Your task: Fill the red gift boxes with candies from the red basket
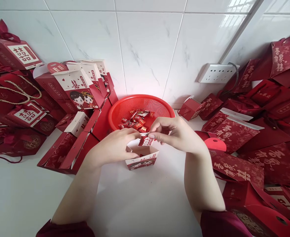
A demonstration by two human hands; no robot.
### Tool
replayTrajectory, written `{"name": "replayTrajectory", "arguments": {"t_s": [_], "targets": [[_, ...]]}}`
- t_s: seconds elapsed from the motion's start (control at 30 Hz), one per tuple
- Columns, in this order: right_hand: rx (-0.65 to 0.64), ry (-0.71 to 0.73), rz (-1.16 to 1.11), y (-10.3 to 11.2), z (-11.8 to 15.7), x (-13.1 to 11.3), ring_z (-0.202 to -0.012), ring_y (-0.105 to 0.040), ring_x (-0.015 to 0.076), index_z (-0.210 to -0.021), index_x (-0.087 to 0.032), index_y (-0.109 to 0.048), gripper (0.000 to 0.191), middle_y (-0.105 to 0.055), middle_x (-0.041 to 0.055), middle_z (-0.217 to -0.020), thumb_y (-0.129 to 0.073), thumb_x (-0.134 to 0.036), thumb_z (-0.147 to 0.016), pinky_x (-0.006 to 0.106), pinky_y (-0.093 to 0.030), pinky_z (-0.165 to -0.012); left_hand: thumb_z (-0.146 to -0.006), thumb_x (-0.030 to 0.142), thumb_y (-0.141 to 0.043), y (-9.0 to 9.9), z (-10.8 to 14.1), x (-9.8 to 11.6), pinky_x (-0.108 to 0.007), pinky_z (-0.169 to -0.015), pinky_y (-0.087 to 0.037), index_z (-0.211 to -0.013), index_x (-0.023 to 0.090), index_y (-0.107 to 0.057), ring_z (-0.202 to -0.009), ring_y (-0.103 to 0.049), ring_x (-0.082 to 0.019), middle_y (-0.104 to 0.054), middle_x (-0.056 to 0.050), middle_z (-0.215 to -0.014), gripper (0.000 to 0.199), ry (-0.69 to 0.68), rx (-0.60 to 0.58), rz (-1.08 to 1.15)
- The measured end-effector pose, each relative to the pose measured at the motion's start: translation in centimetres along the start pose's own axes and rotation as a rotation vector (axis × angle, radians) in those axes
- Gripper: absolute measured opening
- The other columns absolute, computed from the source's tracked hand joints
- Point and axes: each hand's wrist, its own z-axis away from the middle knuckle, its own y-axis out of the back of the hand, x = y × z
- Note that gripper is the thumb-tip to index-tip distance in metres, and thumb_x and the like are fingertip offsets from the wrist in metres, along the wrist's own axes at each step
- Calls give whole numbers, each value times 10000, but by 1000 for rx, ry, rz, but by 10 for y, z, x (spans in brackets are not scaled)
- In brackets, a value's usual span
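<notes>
A small open cardboard box (pixel 143 162), white and red with a cartoon couple on its front, stands on the white table in front of me. My left hand (pixel 115 144) grips its left side, thumb over the rim, fingers reaching towards the back. My right hand (pixel 171 133) is closed in a pinch above the box's back right corner. Between thumb and finger is a small red printed piece (pixel 146 141) with white marks; whether it is the box's flap or a wrapped sweet I cannot tell. Just behind stands a red plastic basket (pixel 141 98) holding wrapped sweets (pixel 137 123).
Several cartoon-printed boxes (pixel 79 90) and open red boxes (pixel 57 154) stand to the left, beside red gift bags (pixel 14 87). Many red boxes (pixel 234 131) crowd the right side. A power strip (pixel 217 73) is fixed to the tiled wall (pixel 147 42) behind.
</notes>
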Motion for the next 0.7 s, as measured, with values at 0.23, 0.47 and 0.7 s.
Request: {"name": "replayTrajectory", "arguments": {"t_s": [0.23,0.47,0.7], "targets": [[-113,-12,157,-7,-4,1,-583,-581,82,-906,-192,-673,86,-662,-32,-686,-595,-211,-939,205,-432,-558,-763,394,-729,1,1,4,-306,-822,-454,-1177,296,-624,-1048,-617,-234,-676,9,-1123,438,36,-24,9],[-34,-57,116,5,-1,3,-677,-651,103,-973,-203,-676,105,-705,2,-872,-578,-226,-947,230,-499,-643,-790,301,-684,3,2,9,-275,-854,-459,-1284,371,-589,-1105,-611,-216,-651,49,-1237,508,2,-31,47],[189,-216,254,30,10,15,-653,-604,125,-940,-196,-690,223,-692,21,-817,-564,-379,-953,275,-475,-615,-861,237,-559,7,3,18,-265,-838,-464,-1325,378,-575,-1053,-646,-218,-692,36,-1174,485,-6,-74,87]]}}
